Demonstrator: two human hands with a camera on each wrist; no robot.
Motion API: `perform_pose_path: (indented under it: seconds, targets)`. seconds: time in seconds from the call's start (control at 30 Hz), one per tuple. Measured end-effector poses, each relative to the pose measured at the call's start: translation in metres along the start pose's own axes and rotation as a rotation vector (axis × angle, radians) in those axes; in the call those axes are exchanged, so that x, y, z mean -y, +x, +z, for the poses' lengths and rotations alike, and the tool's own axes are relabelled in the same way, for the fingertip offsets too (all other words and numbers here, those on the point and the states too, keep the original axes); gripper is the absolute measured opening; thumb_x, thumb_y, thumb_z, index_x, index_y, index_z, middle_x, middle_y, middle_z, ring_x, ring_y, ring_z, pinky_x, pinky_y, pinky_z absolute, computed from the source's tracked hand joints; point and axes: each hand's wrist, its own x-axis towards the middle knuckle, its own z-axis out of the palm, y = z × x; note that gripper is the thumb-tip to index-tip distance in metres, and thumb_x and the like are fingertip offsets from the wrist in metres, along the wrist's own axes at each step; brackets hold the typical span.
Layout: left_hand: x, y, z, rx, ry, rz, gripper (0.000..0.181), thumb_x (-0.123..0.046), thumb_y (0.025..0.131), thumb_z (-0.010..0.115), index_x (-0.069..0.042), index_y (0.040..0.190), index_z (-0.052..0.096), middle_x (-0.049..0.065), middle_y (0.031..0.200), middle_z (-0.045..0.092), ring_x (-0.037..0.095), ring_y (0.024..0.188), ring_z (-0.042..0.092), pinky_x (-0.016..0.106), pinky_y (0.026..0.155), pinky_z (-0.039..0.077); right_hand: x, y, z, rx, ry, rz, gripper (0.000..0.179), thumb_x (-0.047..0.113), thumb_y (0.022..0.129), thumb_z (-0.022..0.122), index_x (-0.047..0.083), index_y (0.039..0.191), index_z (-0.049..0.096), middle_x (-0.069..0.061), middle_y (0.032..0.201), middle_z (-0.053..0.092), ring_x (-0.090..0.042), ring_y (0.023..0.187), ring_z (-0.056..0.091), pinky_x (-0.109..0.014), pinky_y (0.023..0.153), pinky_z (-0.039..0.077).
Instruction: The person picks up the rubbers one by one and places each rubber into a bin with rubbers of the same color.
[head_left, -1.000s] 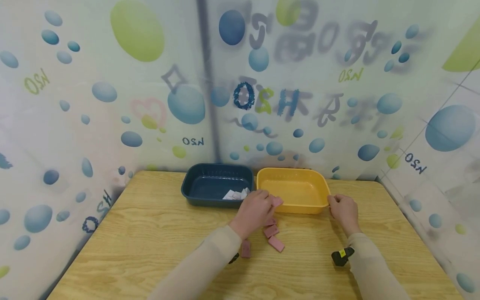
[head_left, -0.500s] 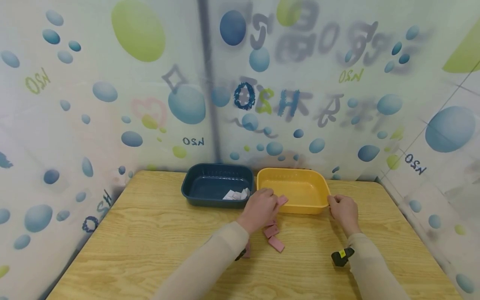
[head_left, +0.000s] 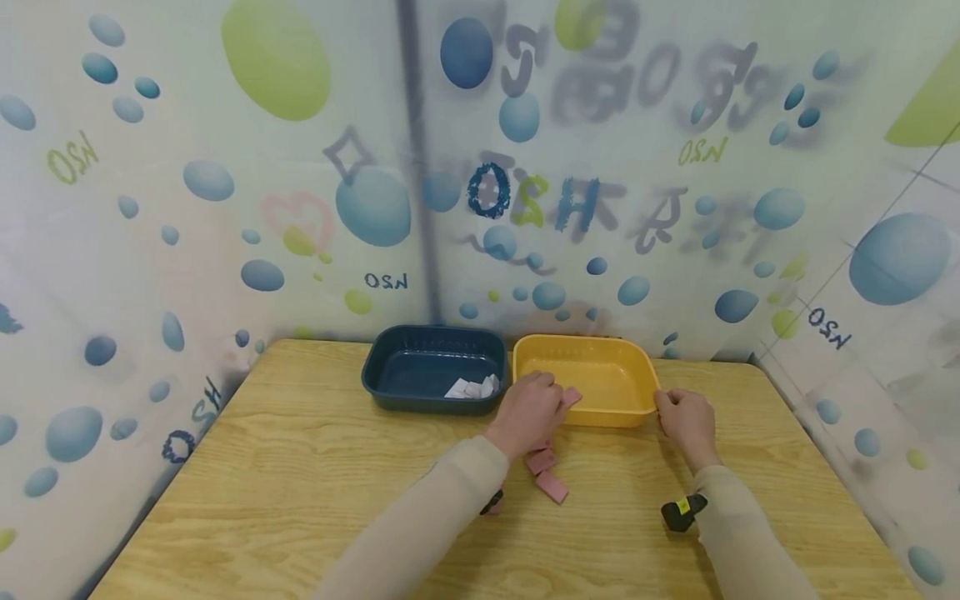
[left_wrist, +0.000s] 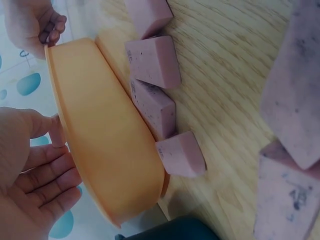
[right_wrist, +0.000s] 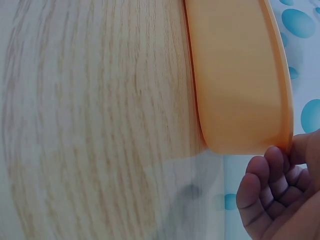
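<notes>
The left hand (head_left: 527, 412) pinches a pink block (head_left: 572, 397) over the yellow tray (head_left: 611, 382); the right hand (head_left: 687, 423) pinches its rim. Placing seems underway; next probably calls for loosening the left pinch.

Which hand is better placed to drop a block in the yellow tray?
Probably the left hand: it holds a block at the edge of the tray; the right hand grips it.

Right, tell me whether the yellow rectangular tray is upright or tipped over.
Upright: in the head view the yellow rectangular tray opens upward, its base on the light wooden table.
</notes>
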Motion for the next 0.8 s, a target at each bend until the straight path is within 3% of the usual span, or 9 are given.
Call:
perform_pose_path:
  seconds: [0.2,0.57,0.8]
  targets:
    - [-0.0014,-0.0009,-0.0004,0.021,0.007,-0.01,0.024,-0.026,0.1,0.067,-0.011,0.085,0.078,-0.001,0.082,0.064,0.015,0.077,0.057,0.024,0.07,0.051,0.0002,-0.0027,0.0003,-0.01,-0.002,-0.007,0.038,0.026,0.104,0.048,0.001,0.079,0.063,-0.003,0.061,0.054,-0.02,0.062,0.05,-0.031,0.056,0.04]
    - [-0.0008,-0.0028,0.0024,-0.004,-0.03,-0.006,0.032,-0.031,0.103,0.063,-0.011,0.083,0.076,0.0,0.08,0.062,0.015,0.075,0.057,0.026,0.069,0.051,-0.0017,-0.0058,0.0012,-0.013,0.006,-0.005,0.038,0.026,0.104,0.047,-0.001,0.084,0.065,-0.003,0.061,0.055,-0.02,0.062,0.051,-0.031,0.058,0.04]
    - [-0.0018,0.0013,0.0029,0.03,-0.053,-0.018,0.037,-0.033,0.106,0.058,-0.012,0.079,0.073,-0.001,0.077,0.057,0.015,0.073,0.052,0.025,0.068,0.047,-0.0011,-0.0066,0.0008,-0.016,0.006,-0.009,0.039,0.026,0.103,0.047,-0.002,0.085,0.065,-0.002,0.06,0.055,-0.02,0.062,0.051,-0.031,0.059,0.04]
